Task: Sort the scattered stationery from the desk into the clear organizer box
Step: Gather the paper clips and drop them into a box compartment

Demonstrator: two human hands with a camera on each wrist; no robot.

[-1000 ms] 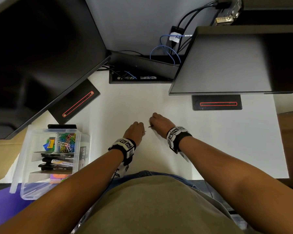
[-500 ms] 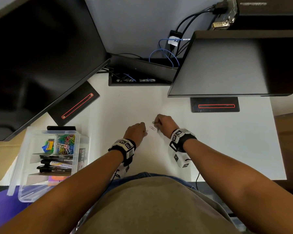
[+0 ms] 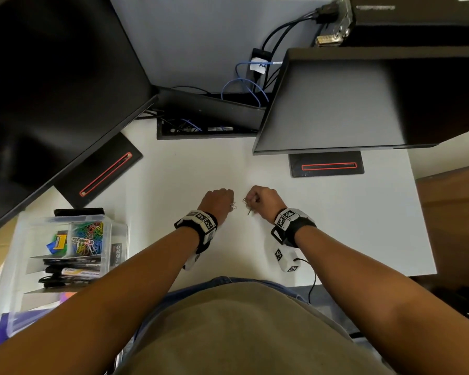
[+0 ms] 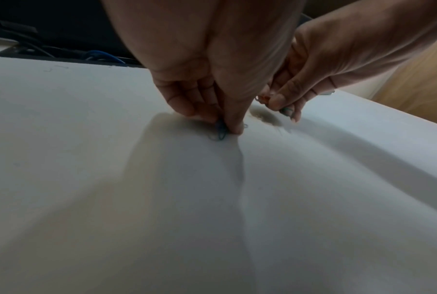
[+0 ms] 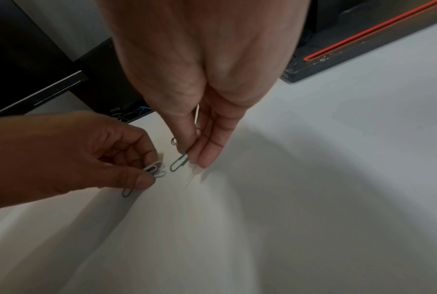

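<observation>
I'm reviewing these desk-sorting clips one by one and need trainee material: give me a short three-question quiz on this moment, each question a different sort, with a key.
1. True or false: the right hand pinches a green paper clip just above the desk.
2. What does the left hand hold? A) a marker B) a small bunch of paper clips C) nothing
3. Fill in: the clear organizer box stands at the person's ____ side.

Key: 1 true; 2 B; 3 left
</observation>
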